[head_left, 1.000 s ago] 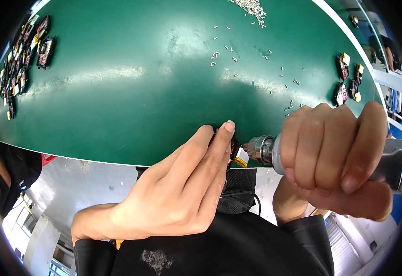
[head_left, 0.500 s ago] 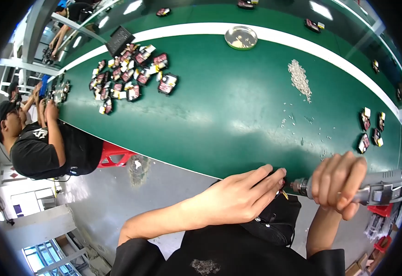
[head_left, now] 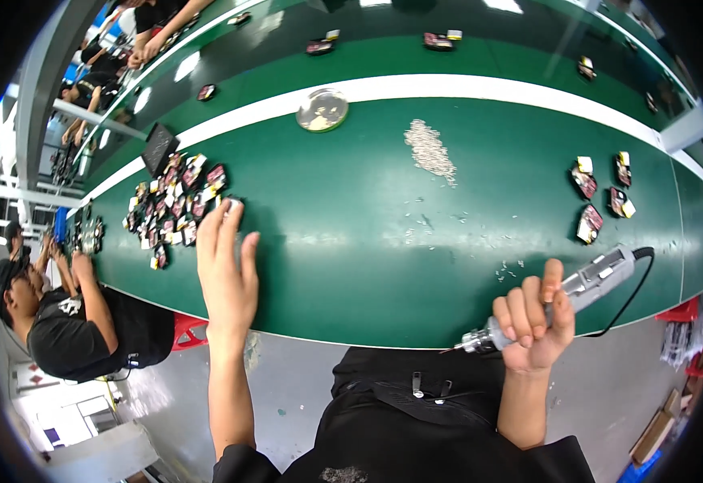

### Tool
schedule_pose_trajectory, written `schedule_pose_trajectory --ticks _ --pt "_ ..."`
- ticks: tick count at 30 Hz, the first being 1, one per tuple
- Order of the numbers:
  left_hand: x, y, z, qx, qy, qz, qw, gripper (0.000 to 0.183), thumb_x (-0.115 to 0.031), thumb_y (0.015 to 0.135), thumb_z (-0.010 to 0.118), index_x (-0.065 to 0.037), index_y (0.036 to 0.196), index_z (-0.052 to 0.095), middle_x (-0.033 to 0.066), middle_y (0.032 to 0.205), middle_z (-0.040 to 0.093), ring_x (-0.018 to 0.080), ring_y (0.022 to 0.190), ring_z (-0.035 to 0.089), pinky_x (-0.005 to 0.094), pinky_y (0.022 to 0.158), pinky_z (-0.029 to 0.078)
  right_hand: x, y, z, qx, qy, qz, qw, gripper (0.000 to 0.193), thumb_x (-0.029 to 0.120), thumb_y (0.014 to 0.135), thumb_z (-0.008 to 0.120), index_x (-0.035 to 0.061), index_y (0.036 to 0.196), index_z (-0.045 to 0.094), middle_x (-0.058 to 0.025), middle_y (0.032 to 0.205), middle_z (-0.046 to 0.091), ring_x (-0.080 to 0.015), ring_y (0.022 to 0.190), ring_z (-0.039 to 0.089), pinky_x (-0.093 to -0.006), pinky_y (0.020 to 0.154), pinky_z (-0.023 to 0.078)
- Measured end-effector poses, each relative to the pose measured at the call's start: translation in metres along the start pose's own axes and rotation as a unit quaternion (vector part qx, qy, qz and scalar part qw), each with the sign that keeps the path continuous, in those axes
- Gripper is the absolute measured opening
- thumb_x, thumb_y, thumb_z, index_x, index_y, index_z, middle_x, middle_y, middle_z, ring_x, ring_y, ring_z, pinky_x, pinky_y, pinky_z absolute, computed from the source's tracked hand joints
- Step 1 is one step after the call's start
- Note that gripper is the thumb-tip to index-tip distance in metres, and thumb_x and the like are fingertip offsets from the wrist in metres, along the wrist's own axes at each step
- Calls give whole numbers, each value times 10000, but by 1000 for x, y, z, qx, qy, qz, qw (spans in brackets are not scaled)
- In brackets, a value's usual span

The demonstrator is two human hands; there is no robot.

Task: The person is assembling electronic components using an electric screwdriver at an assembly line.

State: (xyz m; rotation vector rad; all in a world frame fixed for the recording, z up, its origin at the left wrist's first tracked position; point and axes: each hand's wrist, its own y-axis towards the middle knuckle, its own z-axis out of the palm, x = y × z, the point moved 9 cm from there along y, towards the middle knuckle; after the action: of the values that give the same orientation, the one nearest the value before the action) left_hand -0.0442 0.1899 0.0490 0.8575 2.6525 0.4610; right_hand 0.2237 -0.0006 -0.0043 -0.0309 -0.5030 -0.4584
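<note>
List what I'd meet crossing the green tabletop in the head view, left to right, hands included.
Heap of black-and-red electronic assemblies, left hand, round shallow dish, pile of small silvery screw-like pieces, electric screwdriver's chuck, right hand, four more black-and-red assemblies.

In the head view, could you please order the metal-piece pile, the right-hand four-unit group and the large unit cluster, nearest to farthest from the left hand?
From the left hand:
1. Large unit cluster, just to its left.
2. Metal-piece pile, rightward, further forward.
3. Four-unit group, far right.
</note>
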Motion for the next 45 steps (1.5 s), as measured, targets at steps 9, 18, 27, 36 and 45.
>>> schedule_pose_trajectory --ticks 9,18,27,36,45 --pt "-160 15 50 49 -132 189 972 278 62 702 685 13 965 609 105 928 567 257 788 560 349 666 481 1 -6 -7 1 39 4 999 143 196 929 510 82 875 443 27 500 362 -93 403 380 -275 478 374" --pt "-174 20 52 38 -126 302 944 255 102 683 680 15 909 599 94 871 579 240 706 569 335 593 476 3 -6 -7 33 64 9 997 91 156 937 486 85 895 448 25 523 386 -90 418 386 -275 504 382" --pt "-144 29 48 18 -232 163 959 43 65 853 548 24 843 550 110 782 569 183 655 545 266 605 434 2 -5 -5 24 46 25 998 175 221 947 501 92 861 418 33 514 379 -83 418 402 -265 494 389" --pt "-130 -14 38 34 -334 33 941 43 95 814 593 62 838 606 119 707 605 168 602 575 252 557 450 8 -8 -6 -14 15 4 1000 155 207 953 474 90 866 420 34 514 367 -79 406 374 -262 483 374" --pt "-155 -65 58 131 -771 -169 600 194 -92 949 521 38 805 521 134 702 562 178 615 555 268 540 478 38 8 43 22 69 -122 990 183 229 985 429 63 910 447 22 541 382 -84 438 388 -258 522 389"
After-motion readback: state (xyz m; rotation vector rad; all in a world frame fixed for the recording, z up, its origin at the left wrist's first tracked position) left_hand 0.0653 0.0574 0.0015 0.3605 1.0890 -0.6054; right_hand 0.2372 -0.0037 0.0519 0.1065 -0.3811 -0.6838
